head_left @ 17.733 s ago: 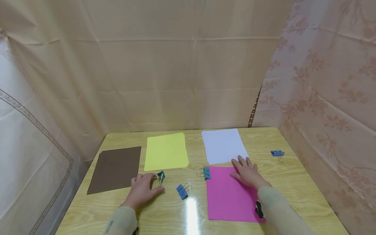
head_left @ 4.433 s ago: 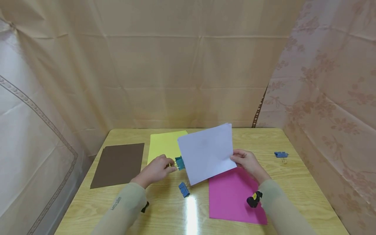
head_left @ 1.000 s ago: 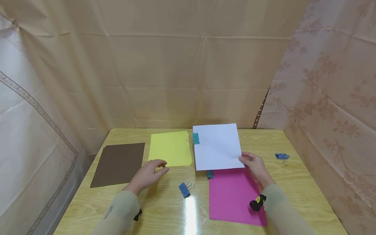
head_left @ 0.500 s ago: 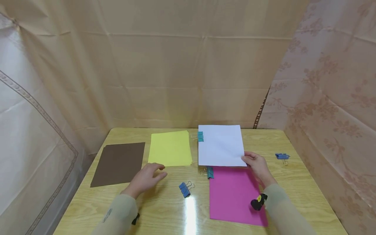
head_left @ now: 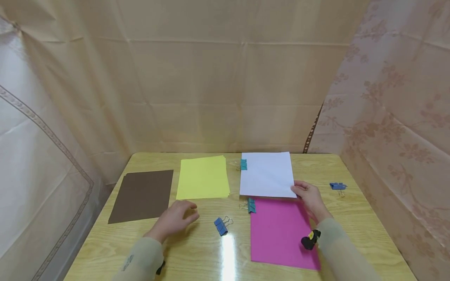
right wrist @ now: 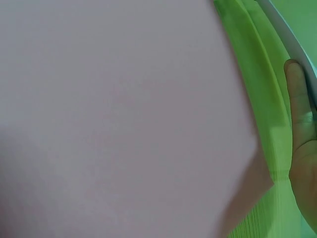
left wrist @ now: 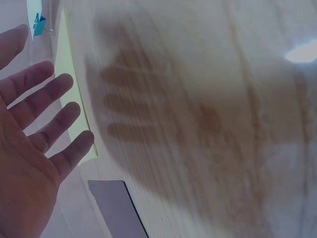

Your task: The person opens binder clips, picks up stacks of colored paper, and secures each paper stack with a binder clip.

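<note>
The right hand [head_left: 311, 199] pinches the lower right corner of the white sheets [head_left: 266, 175], whose left edge carries a teal binder clip [head_left: 243, 164]. In the right wrist view a thumb or finger of the right hand [right wrist: 303, 134] lies along the paper's edge. Just below are the magenta sheets [head_left: 281, 234], with another teal clip [head_left: 251, 205] at their upper left corner. The left hand [head_left: 175, 219], fingers relaxed and holding nothing, hovers over the table between the brown sheets [head_left: 142, 196] and a blue clip [head_left: 221, 226]; the left wrist view shows its fingers apart.
Yellow sheets [head_left: 203, 177] lie at the back, between the brown and white ones. A second blue clip [head_left: 338, 186] is near the right edge of the wooden table [head_left: 197, 261]. Curtains [head_left: 183, 78] stand behind and at both sides.
The white sheets, tilted in both hands earlier, now carry a teal clip and have moved right and down toward the table in the right hand. The left hand has let go and drawn back left.
</note>
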{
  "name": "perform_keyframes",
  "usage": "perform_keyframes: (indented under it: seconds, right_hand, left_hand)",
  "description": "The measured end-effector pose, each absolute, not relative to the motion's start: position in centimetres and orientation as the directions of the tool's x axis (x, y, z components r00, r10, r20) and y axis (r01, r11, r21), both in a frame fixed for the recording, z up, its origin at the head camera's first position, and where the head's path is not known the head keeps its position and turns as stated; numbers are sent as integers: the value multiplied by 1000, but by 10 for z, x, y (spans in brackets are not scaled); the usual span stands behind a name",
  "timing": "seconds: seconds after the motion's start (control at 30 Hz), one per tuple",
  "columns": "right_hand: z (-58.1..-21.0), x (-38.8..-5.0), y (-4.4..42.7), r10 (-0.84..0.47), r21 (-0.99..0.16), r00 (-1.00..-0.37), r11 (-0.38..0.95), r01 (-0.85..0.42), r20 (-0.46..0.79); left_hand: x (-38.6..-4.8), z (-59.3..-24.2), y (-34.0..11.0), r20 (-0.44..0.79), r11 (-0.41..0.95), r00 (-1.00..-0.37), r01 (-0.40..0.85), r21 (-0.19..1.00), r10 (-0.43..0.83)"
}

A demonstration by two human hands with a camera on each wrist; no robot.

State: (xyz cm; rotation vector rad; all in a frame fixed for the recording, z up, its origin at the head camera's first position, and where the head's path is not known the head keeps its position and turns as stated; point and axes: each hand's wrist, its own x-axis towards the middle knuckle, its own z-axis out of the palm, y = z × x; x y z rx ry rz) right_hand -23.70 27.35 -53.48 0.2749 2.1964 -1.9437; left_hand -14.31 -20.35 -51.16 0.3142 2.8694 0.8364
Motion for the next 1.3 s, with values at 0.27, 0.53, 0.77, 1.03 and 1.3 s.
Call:
perform_keyframes:
  seconds: [0.27, 0.53, 0.77, 1.03, 1.3]
  right_hand:
    - [-536, -241, 277, 20, -947, -954, 117, 298, -298]
    - [-536, -244, 278, 21, -936, -945, 129, 326, -327]
    - [-535, -245, 280, 10, -931, -949, 193, 310, -314]
    - [-533, -246, 282, -16, -923, -942, 206, 324, -334]
    - [-533, -253, 282, -12, -923, -939, 185, 336, -345]
  left_hand:
    - [-139, -519, -205, -20, 841, -954, 253, 479, 298]
    - [-134, -525, -207, -8, 854, -944, 295, 430, 330]
    - [-127, -528, -210, -9, 867, -932, 332, 372, 362]
    - [-121, -531, -212, 7, 867, -919, 374, 329, 394]
    - [-123, -533, -213, 11, 863, -911, 395, 315, 413]
